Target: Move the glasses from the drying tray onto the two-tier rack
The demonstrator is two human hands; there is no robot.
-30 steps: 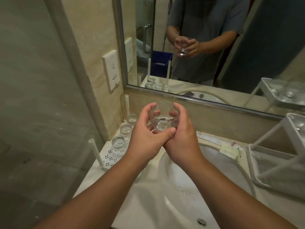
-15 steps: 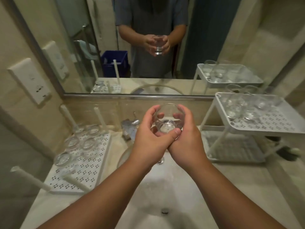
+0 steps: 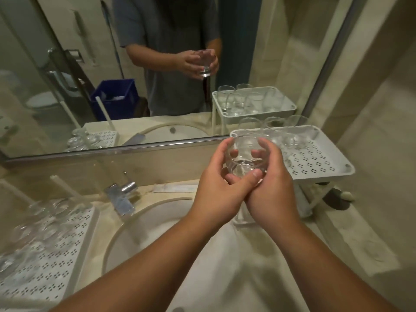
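Hands together: left hand [image 3: 216, 188] and right hand [image 3: 273, 188] both cup one clear glass [image 3: 245, 158], upright. It has swung right from over the sink [image 3: 171, 221] and now hangs at the rack's [image 3: 324, 163] top-tier front corner. Drying tray [image 3: 56, 251] sits blurred, lower left.

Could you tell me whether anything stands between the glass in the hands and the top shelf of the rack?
Nothing visible does. Both the left hand and the right hand grip the glass just in front of the two-tier rack. Other glasses crowd the top shelf's back edge by the mirror; its perforated front part looks free.
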